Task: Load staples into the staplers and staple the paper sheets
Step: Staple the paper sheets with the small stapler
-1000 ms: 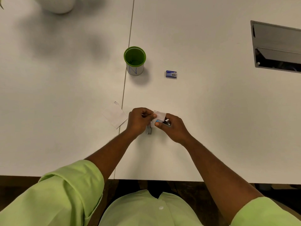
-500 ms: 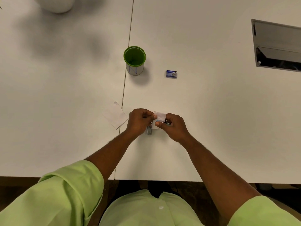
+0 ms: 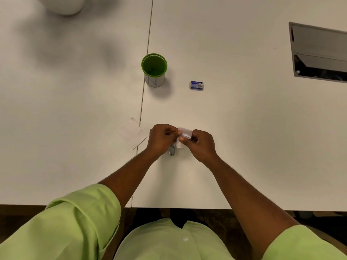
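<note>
Near the table's front edge my left hand (image 3: 161, 139) has its fingers curled over a small metal stapler (image 3: 172, 150), whose rear end sticks out below the hand. My right hand (image 3: 200, 144) pinches a small stack of white paper sheets (image 3: 185, 132) between thumb and fingers, beside the left hand. A bit of blue shows at my right thumb tip. Another small white paper sheet (image 3: 131, 133) lies flat on the table just left of my left hand. A blue staple box (image 3: 196, 85) sits farther back, right of centre.
A green cup (image 3: 154, 70) marked N stands behind my hands beside the table seam (image 3: 147, 59). A recessed metal cable hatch (image 3: 319, 53) is set into the table at the far right. A white rounded object (image 3: 63, 4) is at the back left.
Both hands stay together over the stapler and paper. My right thumb and the sheets have shifted slightly left toward my left hand, hiding the dark part seen earlier.
</note>
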Demonstrator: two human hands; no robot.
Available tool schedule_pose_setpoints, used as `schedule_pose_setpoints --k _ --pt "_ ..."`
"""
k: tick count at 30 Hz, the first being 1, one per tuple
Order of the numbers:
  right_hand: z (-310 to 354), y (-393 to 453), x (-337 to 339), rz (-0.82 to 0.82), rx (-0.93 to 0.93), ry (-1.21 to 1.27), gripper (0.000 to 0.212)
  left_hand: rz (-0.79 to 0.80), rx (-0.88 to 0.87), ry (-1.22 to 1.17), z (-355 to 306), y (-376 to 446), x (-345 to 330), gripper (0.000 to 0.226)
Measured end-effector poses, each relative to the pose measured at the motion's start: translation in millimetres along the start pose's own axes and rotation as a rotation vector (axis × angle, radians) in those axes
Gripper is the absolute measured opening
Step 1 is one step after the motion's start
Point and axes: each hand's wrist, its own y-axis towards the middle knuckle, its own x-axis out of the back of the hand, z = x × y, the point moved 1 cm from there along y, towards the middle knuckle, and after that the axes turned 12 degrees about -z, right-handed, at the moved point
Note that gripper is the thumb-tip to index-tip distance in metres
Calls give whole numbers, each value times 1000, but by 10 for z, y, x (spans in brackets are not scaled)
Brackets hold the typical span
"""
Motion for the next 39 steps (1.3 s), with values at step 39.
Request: schedule_pose_setpoints --k 39 --pt "-560 73 82 -231 -74 -287 47 -88 254 -89 62 15 98 27"
